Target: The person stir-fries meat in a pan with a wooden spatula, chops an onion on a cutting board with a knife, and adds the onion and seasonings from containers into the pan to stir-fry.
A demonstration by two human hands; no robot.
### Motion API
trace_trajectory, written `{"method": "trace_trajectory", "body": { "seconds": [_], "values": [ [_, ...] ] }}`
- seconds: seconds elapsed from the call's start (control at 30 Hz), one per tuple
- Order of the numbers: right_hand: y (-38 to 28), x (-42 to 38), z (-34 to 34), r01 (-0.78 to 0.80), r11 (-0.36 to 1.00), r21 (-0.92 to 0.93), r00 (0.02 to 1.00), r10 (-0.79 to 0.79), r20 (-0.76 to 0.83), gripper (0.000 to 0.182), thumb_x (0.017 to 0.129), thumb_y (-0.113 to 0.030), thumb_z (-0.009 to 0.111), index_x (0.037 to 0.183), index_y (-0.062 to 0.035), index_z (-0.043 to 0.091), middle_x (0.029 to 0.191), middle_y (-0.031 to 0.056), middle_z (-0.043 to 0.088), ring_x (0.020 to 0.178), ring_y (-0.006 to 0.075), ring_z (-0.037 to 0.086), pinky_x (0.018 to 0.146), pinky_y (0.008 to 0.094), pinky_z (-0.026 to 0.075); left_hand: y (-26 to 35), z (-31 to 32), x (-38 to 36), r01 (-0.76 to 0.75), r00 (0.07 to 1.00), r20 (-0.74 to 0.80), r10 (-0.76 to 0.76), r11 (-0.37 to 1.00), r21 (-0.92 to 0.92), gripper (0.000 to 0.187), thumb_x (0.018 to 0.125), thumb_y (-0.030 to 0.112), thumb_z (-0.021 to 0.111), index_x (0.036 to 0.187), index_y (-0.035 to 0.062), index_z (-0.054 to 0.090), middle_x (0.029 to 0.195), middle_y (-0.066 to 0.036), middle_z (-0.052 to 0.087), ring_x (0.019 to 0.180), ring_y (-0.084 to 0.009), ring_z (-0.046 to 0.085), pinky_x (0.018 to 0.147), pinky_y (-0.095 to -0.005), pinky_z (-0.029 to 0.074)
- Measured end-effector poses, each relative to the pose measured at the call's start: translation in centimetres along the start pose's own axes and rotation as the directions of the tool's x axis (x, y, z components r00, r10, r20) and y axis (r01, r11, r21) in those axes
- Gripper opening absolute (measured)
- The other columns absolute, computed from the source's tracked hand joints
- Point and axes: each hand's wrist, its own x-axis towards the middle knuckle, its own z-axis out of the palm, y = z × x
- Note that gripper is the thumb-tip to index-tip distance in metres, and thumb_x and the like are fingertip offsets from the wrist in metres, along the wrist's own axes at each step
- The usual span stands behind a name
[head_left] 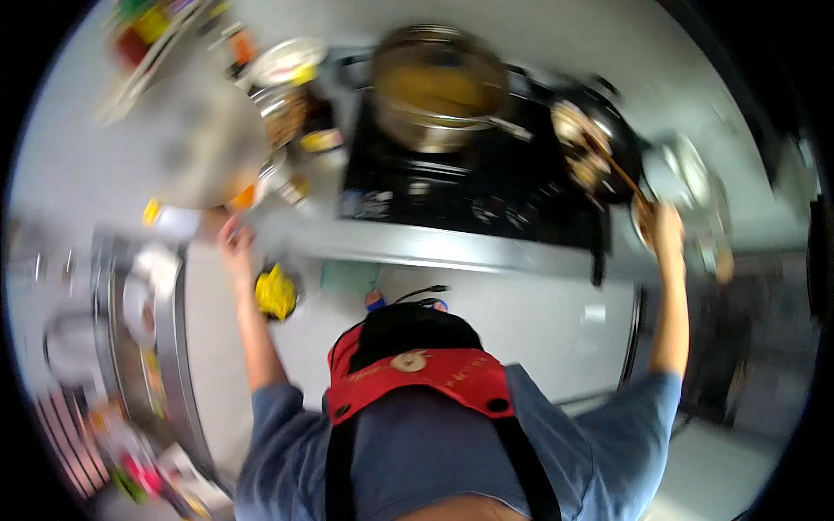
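My right hand (668, 231) is closed around the end of a long thin wooden utensil (618, 167) that slants into a black wok (621, 130). Pale and brown pieces of food (573, 139) lie in the wok, whose black handle (598, 247) points toward me. Just under my right hand, a small bowl (641, 227) shows in part. My left hand (234, 245) reaches to the counter's front edge, blurred, its thumb and fingers apart. Close to its fingertips are an orange item (243, 198) and a white bottle with a yellow cap (174, 219). A large round grey thing (195, 139) is just beyond.
On the black hob (417, 195) stands a lidded pot (439, 87) with yellowish contents. Jars (282, 113) and a white plate (291, 61) are left of it. Pale bowls (682, 169) stand at right. A sink (143, 321) lies left; a yellow-lined bin (276, 293) is on the floor.
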Motion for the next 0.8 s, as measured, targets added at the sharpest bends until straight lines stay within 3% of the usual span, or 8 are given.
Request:
{"method": "trace_trajectory", "body": {
  "seconds": [0.07, 0.13, 0.2, 0.4, 0.47, 0.6, 0.7, 0.8],
  "values": [
    [0.4, 2.1, 1.2, -0.031, 0.998, 0.052, 0.994, 0.036, -0.101, 0.024, 0.085, -0.025, 0.056, 0.093, -0.005, 0.065, 0.083, 0.0214, 0.063, 0.078, 0.0395, 0.06, 0.068, 0.047, 0.048, -1.5, -1.0, 1.0, -0.012, 0.998, 0.065, 0.012, 1.0, 0.005, 0.035, 0.089, 0.015, 0.056, 0.122, 0.0037, 0.048, 0.119, -0.011, 0.052, 0.099, -0.0189, 0.056, 0.084, -0.0319, 0.049],
    [-1.6, 3.7, 1.2, 0.074, 0.973, 0.219, 0.982, -0.032, -0.187, 0.023, 0.083, -0.022, 0.057, 0.1, -0.0099, 0.066, 0.08, 0.0218, 0.063, 0.076, 0.0382, 0.061, 0.068, 0.0466, 0.049, 0.7, -1.5, 1.0, -0.018, 0.997, 0.082, 0.013, 0.998, 0.054, 0.038, 0.09, 0.02, 0.056, 0.124, 0.0048, 0.046, 0.118, -0.009, 0.051, 0.103, -0.0182, 0.054, 0.086, -0.0322, 0.048],
    [-1.9, 5.7, 4.4, 0.211, 0.962, 0.172, 0.938, -0.15, -0.312, 0.022, 0.082, -0.021, 0.058, 0.098, -0.0089, 0.066, 0.078, 0.0207, 0.063, 0.074, 0.0376, 0.062, 0.066, 0.0472, 0.049, 1.6, -1.7, 1.5, 0.009, 0.995, 0.097, -0.012, 0.999, 0.032, 0.035, 0.091, 0.016, 0.055, 0.123, 0.0059, 0.047, 0.117, -0.008, 0.052, 0.101, -0.0182, 0.055, 0.085, -0.032, 0.049],
    [-2.4, -0.1, 3.8, 0.225, 0.954, -0.2, 0.96, -0.252, -0.121, 0.033, 0.084, -0.009, 0.049, 0.115, -0.0158, 0.057, 0.066, 0.0155, 0.061, 0.065, 0.0311, 0.063, 0.055, 0.0442, 0.05, 4.2, -3.6, 0.9, -0.112, 0.994, 0.017, 0.111, 0.979, 0.171, 0.032, 0.09, 0.01, 0.053, 0.121, 0.0021, 0.049, 0.115, -0.011, 0.053, 0.093, -0.0172, 0.058, 0.079, -0.0281, 0.05],
    [-2.9, -3.3, -0.5, 0.171, 0.967, -0.186, 0.976, -0.193, -0.103, 0.032, 0.083, -0.01, 0.05, 0.113, -0.0174, 0.057, 0.067, 0.0155, 0.061, 0.064, 0.0316, 0.063, 0.055, 0.044, 0.049, 5.0, -4.6, 0.3, -0.245, 0.961, -0.051, 0.27, 0.926, 0.286, 0.031, 0.09, 0.009, 0.052, 0.12, 0.0009, 0.049, 0.112, -0.011, 0.054, 0.09, -0.0165, 0.058, 0.076, -0.0274, 0.05],
    [-2.7, -6.3, -3.8, 0.136, 0.976, -0.167, 0.976, -0.161, -0.146, 0.023, 0.081, -0.014, 0.055, 0.103, -0.0196, 0.062, 0.069, 0.0155, 0.062, 0.065, 0.0323, 0.063, 0.057, 0.044, 0.049, 7.1, -5.9, -0.3, -0.273, 0.934, -0.126, 0.333, 0.898, 0.346, 0.029, 0.091, 0.007, 0.049, 0.119, 0.0001, 0.049, 0.109, -0.009, 0.057, 0.087, -0.0144, 0.058, 0.071, -0.026, 0.048],
    [-2.3, -4.2, -1.3, 0.131, 0.98, -0.147, 0.978, -0.152, -0.143, 0.012, 0.079, -0.016, 0.059, 0.082, -0.007, 0.065, 0.07, 0.017, 0.063, 0.067, 0.0331, 0.064, 0.06, 0.0432, 0.051, 6.5, -6.5, 0.3, -0.247, 0.948, -0.122, 0.292, 0.924, 0.291, 0.029, 0.091, 0.007, 0.049, 0.119, 0.0003, 0.049, 0.115, -0.009, 0.055, 0.085, -0.0144, 0.058, 0.071, -0.0265, 0.048],
    [-1.0, 0.1, 2.3, 0.074, 0.99, -0.117, 0.981, -0.094, -0.172, 0.014, 0.08, -0.016, 0.057, 0.077, -0.003, 0.063, 0.073, 0.0183, 0.063, 0.068, 0.0337, 0.064, 0.061, 0.0425, 0.051, 6.4, -5.8, 0.8, -0.242, 0.955, -0.102, 0.279, 0.929, 0.28, 0.03, 0.091, 0.008, 0.049, 0.12, 0.0006, 0.049, 0.121, -0.01, 0.054, 0.086, -0.0156, 0.06, 0.071, -0.0276, 0.049]
  ]
}}
